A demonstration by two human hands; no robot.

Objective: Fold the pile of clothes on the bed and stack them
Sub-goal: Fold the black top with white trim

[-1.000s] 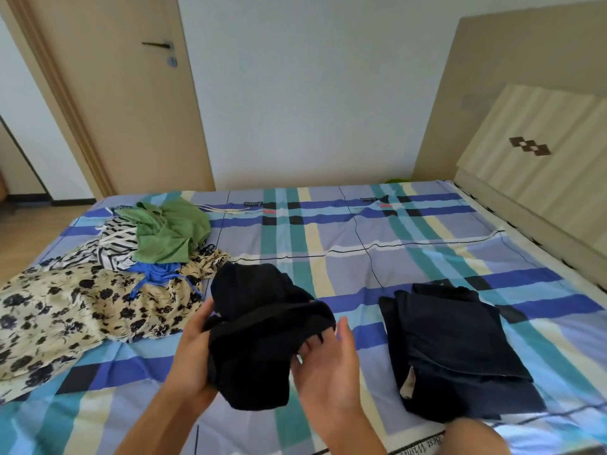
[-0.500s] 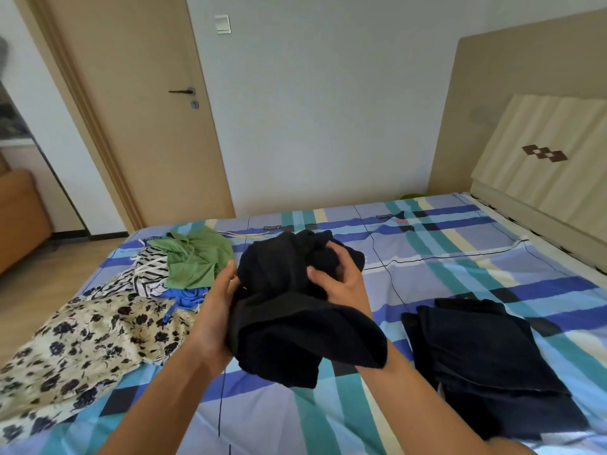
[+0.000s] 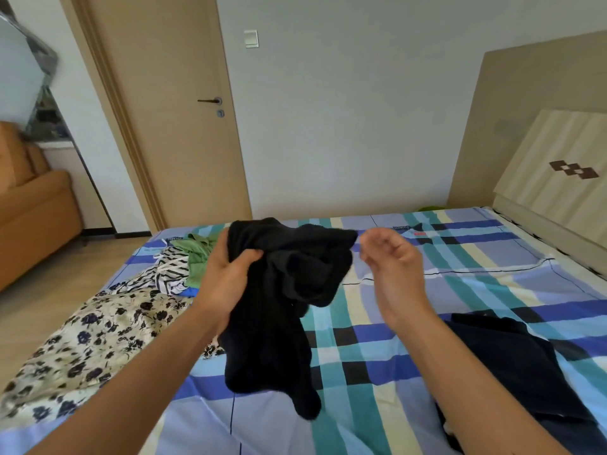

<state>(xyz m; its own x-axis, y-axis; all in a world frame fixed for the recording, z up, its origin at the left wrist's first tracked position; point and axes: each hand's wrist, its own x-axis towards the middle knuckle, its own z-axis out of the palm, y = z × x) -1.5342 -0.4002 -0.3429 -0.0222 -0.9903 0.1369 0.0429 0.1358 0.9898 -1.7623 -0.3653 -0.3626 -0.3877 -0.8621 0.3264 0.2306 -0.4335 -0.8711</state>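
Head view, left hand (image 3: 226, 277): at 9 o'clock of the garment, fingers and thumb clenched round its bunched upper edge.
Head view, black garment (image 3: 279, 323): held up over the checked bed (image 3: 460, 274) at mid-frame. Crumpled at the top, long axis hanging from 12 down to 6 o'clock. Cannot tell whether the lowest tip touches the sheet.
Head view, right hand (image 3: 391, 267): at 3 o'clock of the garment, palm toward the camera, fingers loosely curled and blurred. Fingertips just beside the garment's upper right corner; cannot tell whether pinching it or free.
Head view, key relation: loose upper corner pointing toward 3 o'clock, nearer the right hand than the left. Probably the corner to catch next, to spread the top edge flat from 9 to 3.
Head view, folded dark stack (image 3: 512, 366): on the bed at 4 o'clock of the garment, partly under the right forearm.
Head view, unfolded pile (image 3: 92, 343): floral, striped and green pieces at 9 o'clock, behind the left forearm.
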